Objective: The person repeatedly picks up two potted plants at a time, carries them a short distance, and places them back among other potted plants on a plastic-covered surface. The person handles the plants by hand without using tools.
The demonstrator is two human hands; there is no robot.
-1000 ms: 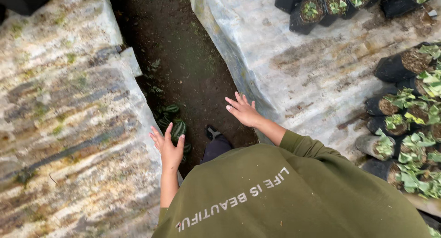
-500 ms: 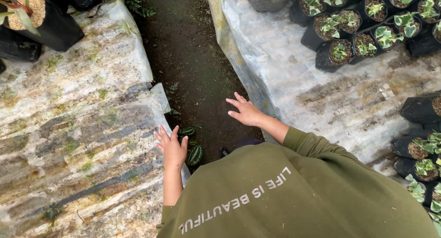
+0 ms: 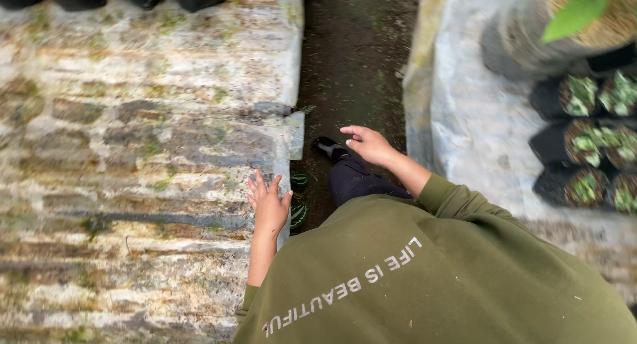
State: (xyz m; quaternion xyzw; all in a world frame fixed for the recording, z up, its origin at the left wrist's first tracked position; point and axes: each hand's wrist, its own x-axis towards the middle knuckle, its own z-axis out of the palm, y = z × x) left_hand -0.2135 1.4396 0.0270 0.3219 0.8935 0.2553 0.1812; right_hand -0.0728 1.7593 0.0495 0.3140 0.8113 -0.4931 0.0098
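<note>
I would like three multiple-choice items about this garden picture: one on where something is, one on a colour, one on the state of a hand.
1. Where does the left hand lie?
A. on the edge of the stained plastic sheet
B. inside a plant bag
C. on the boot

2. What colour is the sweatshirt?
A. red
B. olive green
C. white

3. How is the right hand?
A. closed around a plant
B. open and empty, above the dirt path
C. hidden in a pocket

Answers:
1. A, the palm lies at the sheet's edge beside the path.
2. B, the cloth from sleeve to hem is olive green.
3. B, the fingers are spread, nothing is in them, and the black plant bags stand apart on the right.
</note>
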